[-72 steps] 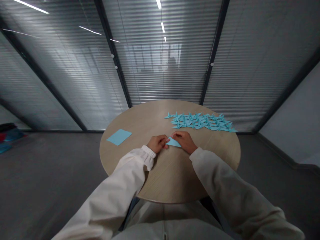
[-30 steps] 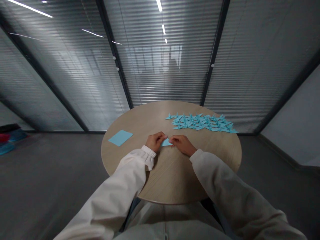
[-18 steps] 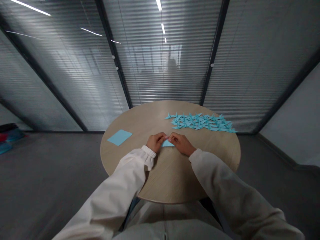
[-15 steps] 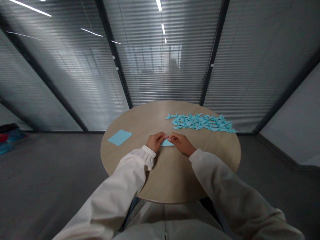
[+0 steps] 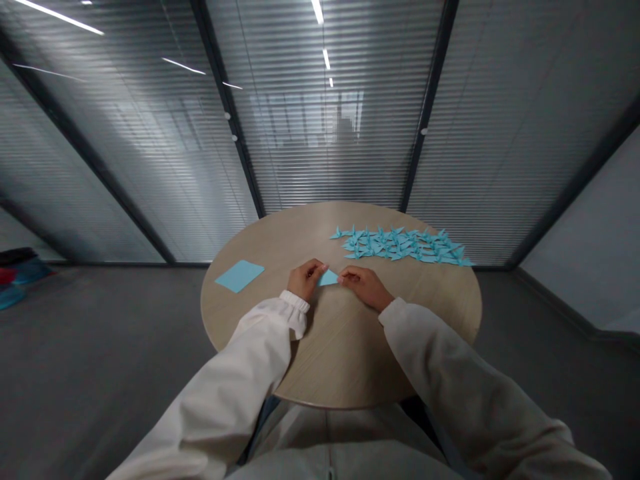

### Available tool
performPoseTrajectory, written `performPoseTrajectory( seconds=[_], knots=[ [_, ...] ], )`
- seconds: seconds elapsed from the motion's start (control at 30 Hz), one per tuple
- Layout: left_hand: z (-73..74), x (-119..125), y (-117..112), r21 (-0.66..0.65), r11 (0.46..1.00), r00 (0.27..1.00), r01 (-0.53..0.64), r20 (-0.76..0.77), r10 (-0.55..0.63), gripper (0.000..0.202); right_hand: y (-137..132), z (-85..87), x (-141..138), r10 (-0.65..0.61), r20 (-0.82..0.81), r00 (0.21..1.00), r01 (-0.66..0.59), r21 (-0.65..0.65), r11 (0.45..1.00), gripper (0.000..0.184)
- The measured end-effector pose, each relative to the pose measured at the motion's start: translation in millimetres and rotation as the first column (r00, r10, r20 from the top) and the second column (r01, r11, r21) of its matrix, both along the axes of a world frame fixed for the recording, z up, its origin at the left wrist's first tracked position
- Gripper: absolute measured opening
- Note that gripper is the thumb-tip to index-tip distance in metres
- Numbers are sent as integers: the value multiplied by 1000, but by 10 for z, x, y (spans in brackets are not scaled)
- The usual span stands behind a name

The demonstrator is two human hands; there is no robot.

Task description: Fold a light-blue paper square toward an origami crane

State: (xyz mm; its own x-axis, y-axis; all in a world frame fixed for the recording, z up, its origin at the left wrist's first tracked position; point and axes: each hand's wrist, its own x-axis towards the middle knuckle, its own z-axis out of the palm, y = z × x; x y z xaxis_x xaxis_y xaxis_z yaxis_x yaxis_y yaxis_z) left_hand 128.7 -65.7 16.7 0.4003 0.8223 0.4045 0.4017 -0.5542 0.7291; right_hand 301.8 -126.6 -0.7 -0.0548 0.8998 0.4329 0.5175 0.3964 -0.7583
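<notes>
Both the left hand and the right hand have their grip pinched on a small folded blue paper lying on the round desk.

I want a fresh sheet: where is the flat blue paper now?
In the head view, the flat blue paper lies on the table's left part, apart from the left hand.

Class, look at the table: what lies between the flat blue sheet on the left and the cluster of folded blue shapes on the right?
In the head view, the left hand and right hand lie there, pinching a small folded blue paper.
</notes>
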Motion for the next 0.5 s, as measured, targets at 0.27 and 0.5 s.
performPoseTrajectory(
  seconds=[0.27,0.5],
  knots=[
    [-74,23,27,-67,987,989,145,-4,-146,42,-11,22,-35,-127,37,991,124,73,990,17],
    [-50,65,1,-291,913,949,286,217,-228,56,-9,17,-29,-119,-78,990,122,25,992,21]
  ],
)
